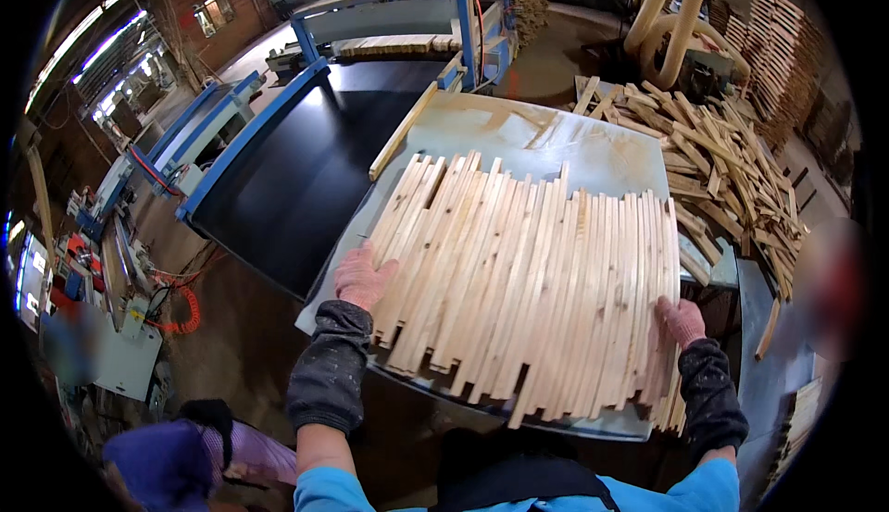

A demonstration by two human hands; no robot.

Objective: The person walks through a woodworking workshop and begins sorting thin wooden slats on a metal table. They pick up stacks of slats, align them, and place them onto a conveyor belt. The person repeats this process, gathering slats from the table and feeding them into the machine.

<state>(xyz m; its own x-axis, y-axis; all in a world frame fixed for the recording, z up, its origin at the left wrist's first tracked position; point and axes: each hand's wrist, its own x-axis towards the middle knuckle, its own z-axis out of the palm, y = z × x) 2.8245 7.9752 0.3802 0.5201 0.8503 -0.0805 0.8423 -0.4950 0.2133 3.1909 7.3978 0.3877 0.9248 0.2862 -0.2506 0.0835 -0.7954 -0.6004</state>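
A broad row of pale wooden strips (519, 280) lies side by side on a light grey metal tabletop (565, 137), their ends uneven at both the far and near sides. In a pinkish work glove, my left hand (364, 278) grips the row's left edge, thumb over the outer strips. My right hand (682, 320), gloved alike, holds the right edge, its fingertips against the outermost strips. The undersides of both hands are hidden. Dark sleeve covers wrap both forearms. Beneath the row's near right corner, more strip ends (669, 414) show.
Left of the tabletop runs a black conveyor belt (306, 156) with a blue frame (250, 132). A wooden bar (404, 131) divides them. Scrap wood (713, 156) is heaped at the right, near thick beige hoses (669, 21). Another person (185, 461) is at lower left.
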